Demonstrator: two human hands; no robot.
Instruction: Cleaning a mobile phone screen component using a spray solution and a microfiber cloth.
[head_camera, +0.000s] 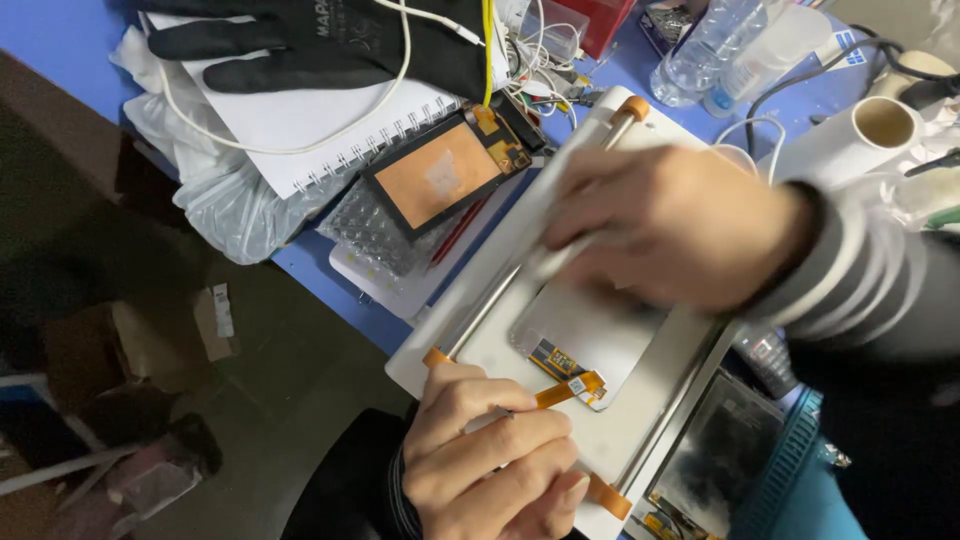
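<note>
A white flat bench machine (500, 270) with metal side rails and orange-tipped rods lies on the blue table. On its plate rests a pale phone screen panel (590, 330) with a small circuit strip and an orange flex cable (572, 388) at its near end. My left hand (480, 450) is at the bottom, fingers pinched on that flex cable. My right hand (670, 225), in a grey striped sleeve, is blurred and lies over the far part of the panel with curled fingers. Whether it holds anything is hidden.
A second screen with an orange back (440, 175) lies on bubble wrap (375, 235) beside a spiral notebook (300, 120) under a black glove (300, 45). Plastic bottles (710, 45) and a white roll (860, 135) stand behind. A dark panel (720, 440) sits at lower right. The floor drops off left.
</note>
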